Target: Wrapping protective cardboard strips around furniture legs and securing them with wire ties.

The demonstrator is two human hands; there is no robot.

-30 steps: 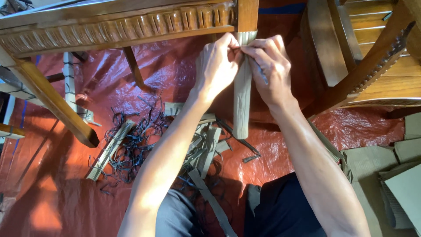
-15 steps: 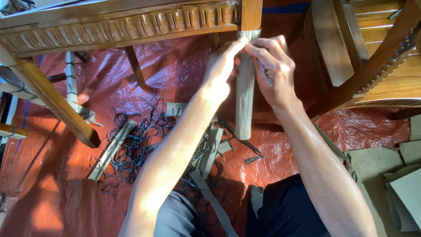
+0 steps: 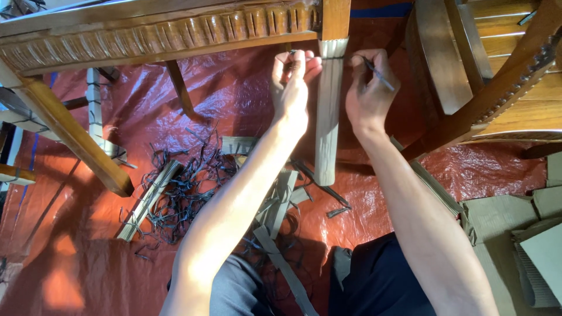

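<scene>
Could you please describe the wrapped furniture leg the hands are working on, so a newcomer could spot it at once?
Follow the carved wooden rail to its right-hand corner. The wrapped leg hangs there between the left hand and right hand. Unlike the bare leg, it wears ribbed cardboard.

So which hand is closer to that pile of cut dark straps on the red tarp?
Left. The left hand is up at the cardboard-wrapped chair leg, above and right of the dark strap pile; the right hand is beyond the leg, farther right.

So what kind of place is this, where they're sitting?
Probably a furniture workshop or packing spot. Carved wooden furniture stands on an orange tarp, one leg wrapped in cardboard, and cut black straps litter the floor.
</scene>
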